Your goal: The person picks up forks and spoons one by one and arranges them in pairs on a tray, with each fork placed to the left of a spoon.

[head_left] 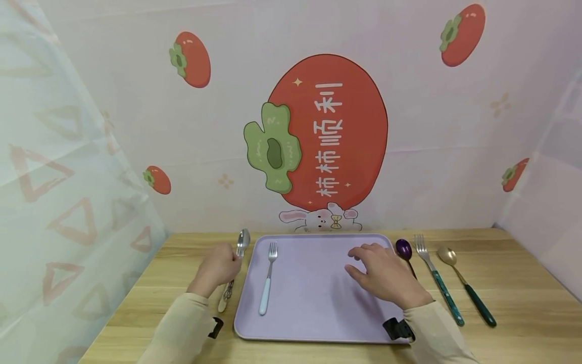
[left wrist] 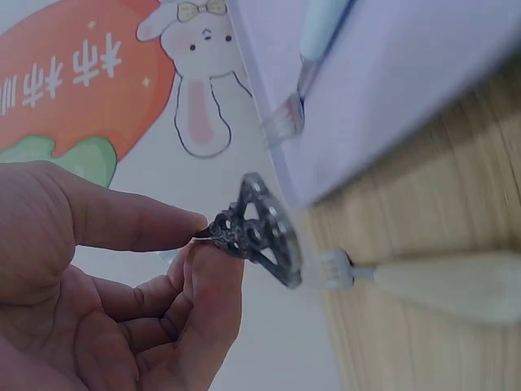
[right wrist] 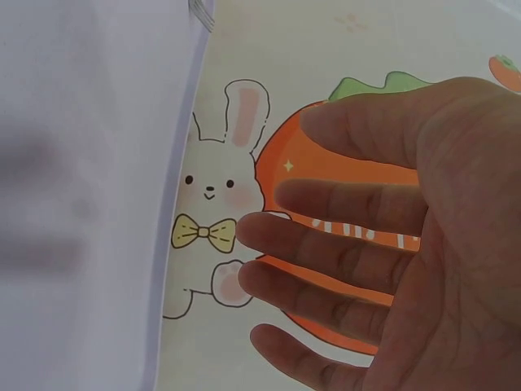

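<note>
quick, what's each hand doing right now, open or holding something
Left hand: closed, pinching a metal spoon by its ornate handle.
Right hand: open, holding nothing, over the lilac tray.

- Tray (head_left: 313,308): smooth, matt, plastic-looking
- Table (head_left: 514,283): wood-grained, slight sheen
- Held spoon (head_left: 243,238): polished metal bowl, textured metal handle
- Tray fork (head_left: 267,285): shiny metal prongs, smooth handle
- Backdrop (head_left: 227,126): matt, creased, cloth-like

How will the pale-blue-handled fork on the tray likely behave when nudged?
The fork is probably stiff, given its metal tines. It seems apt to slide rather than roll, its tined head being wider than its neck. The smooth-looking tray may let it skid.
</note>
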### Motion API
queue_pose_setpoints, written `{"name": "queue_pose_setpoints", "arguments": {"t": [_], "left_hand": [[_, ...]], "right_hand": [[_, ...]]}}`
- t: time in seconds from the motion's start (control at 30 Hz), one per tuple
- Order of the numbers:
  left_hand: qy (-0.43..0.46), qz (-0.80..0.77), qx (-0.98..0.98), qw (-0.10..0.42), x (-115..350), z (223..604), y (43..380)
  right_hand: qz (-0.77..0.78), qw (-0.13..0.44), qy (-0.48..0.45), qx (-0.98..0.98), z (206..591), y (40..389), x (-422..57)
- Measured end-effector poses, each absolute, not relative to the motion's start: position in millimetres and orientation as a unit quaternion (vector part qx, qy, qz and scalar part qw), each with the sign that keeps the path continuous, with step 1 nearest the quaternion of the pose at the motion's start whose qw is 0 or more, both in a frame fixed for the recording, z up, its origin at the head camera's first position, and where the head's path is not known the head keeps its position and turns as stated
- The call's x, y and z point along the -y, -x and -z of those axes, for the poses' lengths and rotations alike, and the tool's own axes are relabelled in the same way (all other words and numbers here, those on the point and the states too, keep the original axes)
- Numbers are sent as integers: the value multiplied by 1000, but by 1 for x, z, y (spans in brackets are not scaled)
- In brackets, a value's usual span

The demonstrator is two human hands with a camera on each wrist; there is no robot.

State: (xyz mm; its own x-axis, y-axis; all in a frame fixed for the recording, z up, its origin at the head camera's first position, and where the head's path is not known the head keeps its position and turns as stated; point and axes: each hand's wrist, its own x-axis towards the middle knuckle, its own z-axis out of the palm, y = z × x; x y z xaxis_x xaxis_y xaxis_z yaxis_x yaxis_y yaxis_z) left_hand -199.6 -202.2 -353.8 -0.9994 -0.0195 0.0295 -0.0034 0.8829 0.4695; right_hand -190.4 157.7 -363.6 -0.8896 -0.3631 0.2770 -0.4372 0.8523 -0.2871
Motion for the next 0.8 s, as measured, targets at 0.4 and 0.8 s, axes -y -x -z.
{"name": "queue_pose_setpoints", "arguments": {"t": [0.4, 0.8], "left_hand": [[19, 258, 965, 41, 169, 357, 199], [26, 271, 962, 27, 140, 365, 202]], "right_hand": [[-180, 114, -217, 953, 366, 192, -158], [-178, 120, -222, 951, 366, 193, -159]]}}
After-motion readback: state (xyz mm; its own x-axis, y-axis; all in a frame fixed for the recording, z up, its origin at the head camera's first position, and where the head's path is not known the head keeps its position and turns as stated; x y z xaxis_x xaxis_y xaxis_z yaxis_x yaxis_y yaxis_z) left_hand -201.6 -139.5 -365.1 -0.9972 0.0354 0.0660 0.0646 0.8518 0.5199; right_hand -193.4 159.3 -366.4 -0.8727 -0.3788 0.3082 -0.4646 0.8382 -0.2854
